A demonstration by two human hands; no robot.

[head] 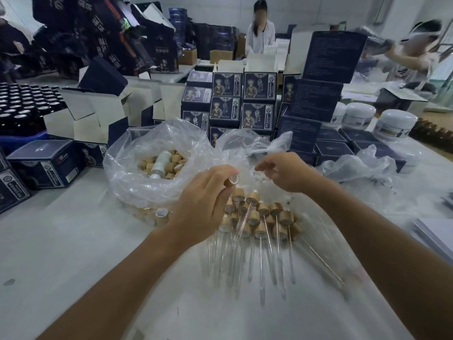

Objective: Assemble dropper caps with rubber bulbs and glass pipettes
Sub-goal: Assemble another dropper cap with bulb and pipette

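My left hand (203,204) grips a wooden dropper cap (231,180) with a white lining, its open end turned toward my right hand. My right hand (284,171) is a little apart from it, fingers pinched together; whether a thin glass pipette is between them I cannot tell. Below both hands lies a pile of assembled droppers (257,217), wooden caps at the top and clear glass pipettes (261,271) pointing toward me. A clear plastic bag (137,177) at the left holds several loose wooden caps (169,163) and a white bottle (160,163).
Stacks of dark blue printed boxes (228,101) stand behind the bags. Open white cartons (85,119) and a crate of dark bottles (22,104) are at the left, white jars (394,123) at the right. A single cap (161,213) lies by the bag. Two people work at the back.
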